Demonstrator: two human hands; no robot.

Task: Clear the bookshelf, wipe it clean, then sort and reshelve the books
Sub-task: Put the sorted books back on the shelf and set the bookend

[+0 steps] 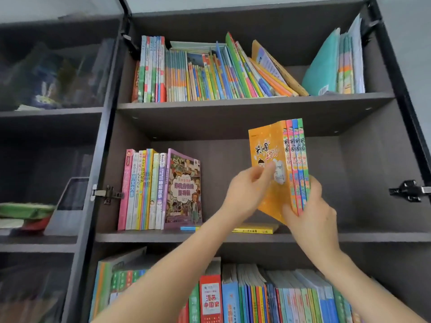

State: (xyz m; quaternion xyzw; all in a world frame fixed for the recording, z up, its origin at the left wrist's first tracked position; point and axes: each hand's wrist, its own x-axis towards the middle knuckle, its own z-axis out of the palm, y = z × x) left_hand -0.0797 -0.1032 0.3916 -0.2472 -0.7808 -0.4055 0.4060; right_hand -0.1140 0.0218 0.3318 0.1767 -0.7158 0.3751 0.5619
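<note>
Head view, and nearest us the lower shelf is packed tight with upright spines, both forearms reaching up over it. The left hand pinches the orange front cover of the four-book set and the right hand wraps the bottom of the spines. Both are gripping, and the set is upright just above the middle shelf board, right of centre. Whether the left thumb sits behind the cover is hard to say.

Danger now: four slim volumes clamped mostly at the base, so the tops could fan and one slide out. Right beneath lies a flat yellow book; set down on it, the set would stand crooked. Further left, the purple picture book leans on its row and could tip.

Dark wood-grain boards, black-framed cabinet, glass door at left, a hinge at right. Far up, the top-shelf books lean untidily.
</note>
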